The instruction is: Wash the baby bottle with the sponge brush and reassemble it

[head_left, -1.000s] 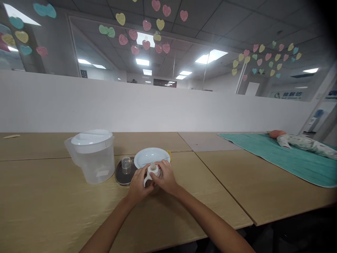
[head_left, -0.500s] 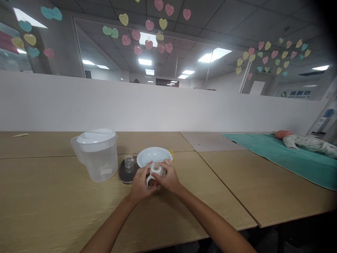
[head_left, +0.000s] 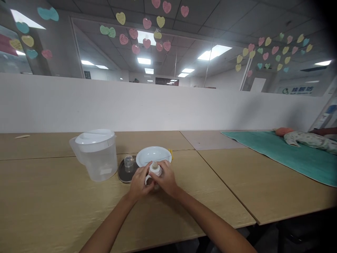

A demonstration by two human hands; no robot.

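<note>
A small baby bottle (head_left: 155,170) with a white collar, a pale teat and a white side handle is held upright between both hands. My left hand (head_left: 140,182) closes round its left side and handle. Fingers of my right hand (head_left: 166,178) wrap the collar from the right. The bottle's lower part is mostly hidden by the hands. Just behind it stands a white bowl (head_left: 152,154). To the left, a dark oval tray (head_left: 123,175) carries a clear cup (head_left: 129,163).
A lidded translucent pitcher (head_left: 101,158) stands left of the tray. Something yellow (head_left: 171,154) shows beside the bowl. At the right, a doll in patterned clothes (head_left: 310,140) lies on a green cloth (head_left: 276,151); another person's arm (head_left: 325,131) reaches in at the right edge.
Another person's arm has appeared near the doll at the right edge. The view has shifted slightly. Both hands stay on the bottle, with the right fingers slightly changed in position.
</note>
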